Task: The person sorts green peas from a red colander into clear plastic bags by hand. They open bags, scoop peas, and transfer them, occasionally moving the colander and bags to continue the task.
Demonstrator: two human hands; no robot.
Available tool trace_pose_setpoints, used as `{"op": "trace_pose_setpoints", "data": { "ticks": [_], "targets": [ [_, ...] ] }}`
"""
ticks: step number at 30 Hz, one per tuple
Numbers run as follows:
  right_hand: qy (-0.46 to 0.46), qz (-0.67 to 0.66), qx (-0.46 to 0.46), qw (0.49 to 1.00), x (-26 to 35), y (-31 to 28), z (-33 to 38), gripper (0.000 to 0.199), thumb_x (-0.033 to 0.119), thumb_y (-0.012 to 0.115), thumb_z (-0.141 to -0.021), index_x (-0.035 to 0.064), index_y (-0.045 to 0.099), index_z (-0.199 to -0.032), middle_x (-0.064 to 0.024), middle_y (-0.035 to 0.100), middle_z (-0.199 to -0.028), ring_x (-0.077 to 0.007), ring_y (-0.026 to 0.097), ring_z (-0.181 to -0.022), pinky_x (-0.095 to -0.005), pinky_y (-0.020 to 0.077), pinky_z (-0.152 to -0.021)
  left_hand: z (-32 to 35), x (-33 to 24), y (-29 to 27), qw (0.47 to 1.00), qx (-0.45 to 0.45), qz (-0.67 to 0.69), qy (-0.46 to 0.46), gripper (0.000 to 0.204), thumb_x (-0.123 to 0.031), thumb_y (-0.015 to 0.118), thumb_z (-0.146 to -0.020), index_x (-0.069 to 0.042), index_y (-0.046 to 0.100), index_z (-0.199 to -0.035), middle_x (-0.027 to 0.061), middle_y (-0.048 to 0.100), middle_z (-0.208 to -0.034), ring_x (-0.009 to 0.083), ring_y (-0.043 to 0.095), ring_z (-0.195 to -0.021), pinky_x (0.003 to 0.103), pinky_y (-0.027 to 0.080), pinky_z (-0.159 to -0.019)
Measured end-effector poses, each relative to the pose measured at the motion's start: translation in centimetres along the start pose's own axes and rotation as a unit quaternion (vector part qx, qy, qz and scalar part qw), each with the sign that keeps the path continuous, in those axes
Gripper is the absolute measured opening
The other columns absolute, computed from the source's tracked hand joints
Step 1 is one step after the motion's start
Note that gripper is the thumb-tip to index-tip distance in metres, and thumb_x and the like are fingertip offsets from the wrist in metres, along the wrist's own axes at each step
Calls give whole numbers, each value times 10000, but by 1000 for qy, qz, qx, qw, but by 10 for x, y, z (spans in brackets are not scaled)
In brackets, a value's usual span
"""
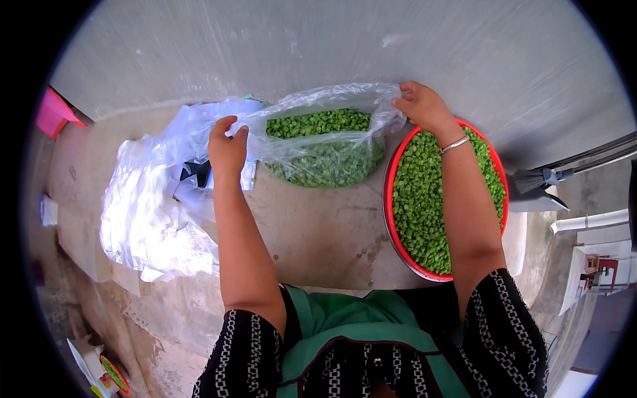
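A clear plastic bag [318,147] lies in front of me with chopped green pieces [318,123] inside, its wide mouth spread sideways between my hands. At its left end, the curled fingers of my left hand [227,147] hold the rim. My right hand [424,109] pinches the opposite corner of the mouth between thumb and fingers, and a silver bangle circles that wrist. Below my right forearm stands a round red-rimmed basin [391,222] heaped with the same green pieces [421,199]. The forearm hides part of that heap.
Left of the bag lies a pile of clear plastic bags [149,212] with a black object [196,174] on it. A grey wall [332,46] rises behind. A pink-red container [58,113] stands far left. A broom [541,178] leans at the right.
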State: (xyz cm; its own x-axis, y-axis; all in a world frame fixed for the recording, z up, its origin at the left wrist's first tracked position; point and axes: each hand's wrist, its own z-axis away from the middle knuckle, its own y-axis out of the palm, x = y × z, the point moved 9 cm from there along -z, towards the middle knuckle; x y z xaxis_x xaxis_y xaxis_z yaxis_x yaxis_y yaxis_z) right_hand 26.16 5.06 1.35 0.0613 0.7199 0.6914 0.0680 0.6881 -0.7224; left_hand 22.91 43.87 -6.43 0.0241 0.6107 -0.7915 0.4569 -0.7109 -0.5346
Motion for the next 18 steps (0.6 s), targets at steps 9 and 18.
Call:
{"op": "trace_pose_setpoints", "data": {
  "ticks": [9,18],
  "targets": [
    [-233,299,139,915,39,120,28,168,160,516,-828,78,635,-914,-146,642,-903,-318,613,-813,-416,483,-727,55,-80,71,962,207,-52,172,224,-60,542,-840,-48,617,-1050,142,656,-932,279,633,-868,320,483,-771],
    [-317,-11,158,935,153,161,102,152,111,612,-807,43,632,-941,-95,636,-885,-247,610,-764,-324,482,-676,34,-24,-50,998,-1,3,70,212,-116,602,-782,-109,641,-990,130,642,-955,307,615,-868,386,481,-743]
  ]
}}
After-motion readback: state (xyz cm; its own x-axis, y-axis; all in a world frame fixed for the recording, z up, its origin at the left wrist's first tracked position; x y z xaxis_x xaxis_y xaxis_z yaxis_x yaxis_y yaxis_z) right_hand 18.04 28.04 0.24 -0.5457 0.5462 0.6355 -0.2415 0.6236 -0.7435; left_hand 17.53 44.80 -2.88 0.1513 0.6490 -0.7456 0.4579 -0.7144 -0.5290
